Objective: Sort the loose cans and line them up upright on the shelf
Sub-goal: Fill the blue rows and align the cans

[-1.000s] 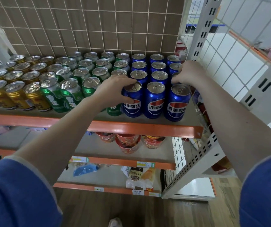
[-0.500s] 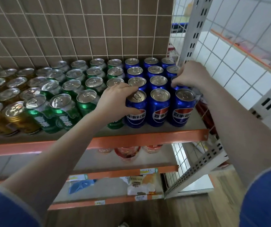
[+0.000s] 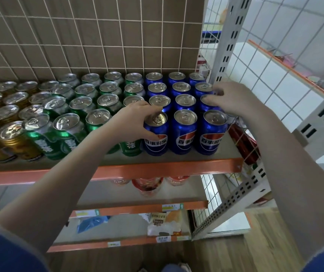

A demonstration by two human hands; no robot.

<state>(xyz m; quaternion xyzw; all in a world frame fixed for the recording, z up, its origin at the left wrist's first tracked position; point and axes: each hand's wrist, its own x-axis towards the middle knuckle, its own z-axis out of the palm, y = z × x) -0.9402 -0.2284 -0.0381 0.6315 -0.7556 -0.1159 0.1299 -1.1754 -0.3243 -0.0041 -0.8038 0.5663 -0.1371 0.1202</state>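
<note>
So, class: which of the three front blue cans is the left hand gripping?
The leftmost front blue can, beside the green cans; the left hand wraps it.

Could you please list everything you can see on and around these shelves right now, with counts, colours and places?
Blue cans: twelve visible, blue with red-white logo, upright in three columns at the top shelf's right end.
Green cans: roughly sixteen, green, upright left of the blue ones.
Gold cans: several, gold, far left, partly cut off.
Top shelf: one, orange front edge.
Red cups: about three, red, on the shelf below.
Snack packet: one, white and orange, lowest shelf.
Upright post: one, white, slotted, right of the cans.
Left hand: grips the front left blue can.
Right hand: rests on the right column's second can.
</note>
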